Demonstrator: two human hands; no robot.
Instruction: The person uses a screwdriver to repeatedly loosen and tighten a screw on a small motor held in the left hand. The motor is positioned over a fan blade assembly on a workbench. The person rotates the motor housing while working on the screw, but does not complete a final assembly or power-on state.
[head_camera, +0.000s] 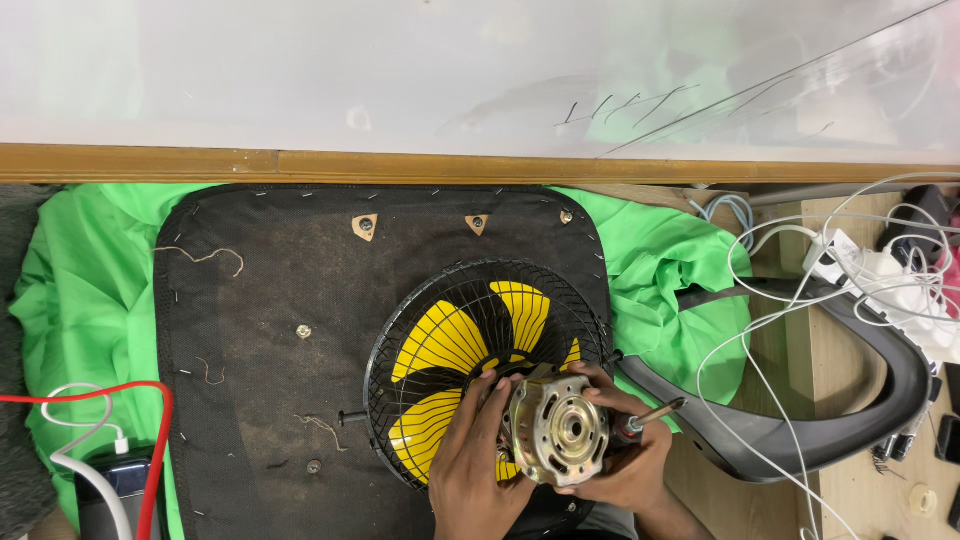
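While the left hand (478, 465) steadies a metal fan motor (556, 428) at the black board's (250, 300) near edge, the right hand (622, 462) grips it too — fingers pinching a screwdriver (652, 414). Behind, the yellow blades (470, 345) sit caged — motor unmounted, reassembly apparently unfinished.

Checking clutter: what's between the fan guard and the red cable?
Head view: only the black fabric pad with staples and a small screw between the fan guard and the red cable.
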